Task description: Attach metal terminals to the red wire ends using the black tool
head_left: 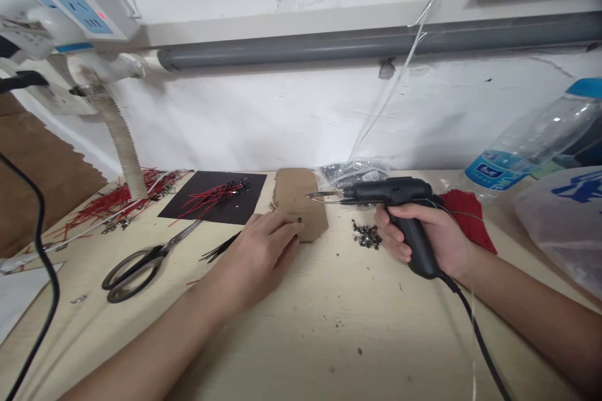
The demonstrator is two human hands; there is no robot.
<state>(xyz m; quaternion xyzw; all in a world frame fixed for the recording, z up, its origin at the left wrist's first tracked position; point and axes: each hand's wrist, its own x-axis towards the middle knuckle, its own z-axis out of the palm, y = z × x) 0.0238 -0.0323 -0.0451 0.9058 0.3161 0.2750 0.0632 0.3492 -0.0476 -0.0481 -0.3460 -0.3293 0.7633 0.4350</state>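
Note:
My right hand grips the handle of a black soldering gun, its metal tip pointing left over a brown cardboard piece. My left hand rests on the table with fingertips pinched at the cardboard's near edge, on a tiny dark part I cannot make out. A small heap of dark metal bits lies between my hands. Thin black wires lie just left of my left hand.
Scissors lie at the left. A black mat carries red wires, with more red wires beyond it. A water bottle, a plastic bag, red wires and a parts bag stand right. A grey pipe runs along the wall.

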